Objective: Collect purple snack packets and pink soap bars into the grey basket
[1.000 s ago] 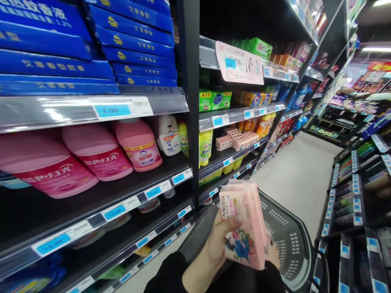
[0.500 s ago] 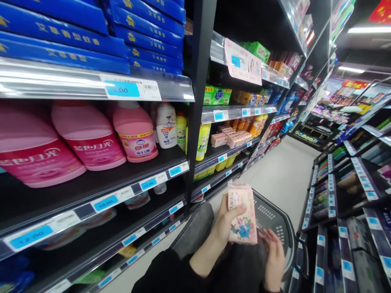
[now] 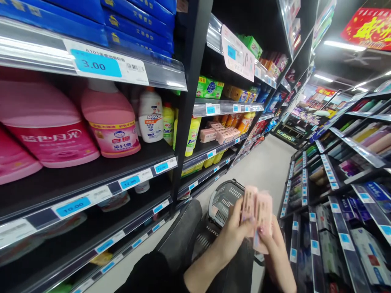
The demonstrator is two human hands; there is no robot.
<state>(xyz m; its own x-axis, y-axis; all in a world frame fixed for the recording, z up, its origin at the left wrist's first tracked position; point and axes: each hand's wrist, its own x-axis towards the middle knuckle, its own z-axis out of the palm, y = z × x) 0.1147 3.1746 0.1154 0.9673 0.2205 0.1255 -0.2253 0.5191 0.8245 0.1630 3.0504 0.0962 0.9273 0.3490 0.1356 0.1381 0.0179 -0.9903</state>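
Hands meet low in a shop aisle, both closed on a pink pack (image 3: 258, 211) held upright between them. The left hand (image 3: 233, 232) grips the pack's left edge with fingers wrapped round it; the right hand (image 3: 270, 240) clasps the right edge and lower part, fingertips pressed to the wrapper. The pack is blurred, so its print cannot be read. It appears as two pink slabs side by side, though whether that is one pack or two is unclear. Dark sleeves cover both forearms.

Just beyond the hands, on the floor, sits a grey basket (image 3: 224, 199) with slotted walls; the pack is above and in front of its near rim, not inside it.

Shelves (image 3: 91, 179) run along the left side. On the nearest shelf stand large pink jugs (image 3: 49, 126), a smaller pink bottle (image 3: 111, 122), a white bottle (image 3: 150, 116) and yellow bottles (image 3: 192, 136). Blue boxes (image 3: 134, 16) are stacked on the shelf above, over a blue price tag (image 3: 96, 64) reading 3.00. Further along, pink packs (image 3: 220, 133) lie stacked on a shelf, with green boxes (image 3: 210, 88) one shelf higher.

More shelving (image 3: 336, 195) with small goods lines the right side. The pale floor (image 3: 269, 162) runs away between the two.
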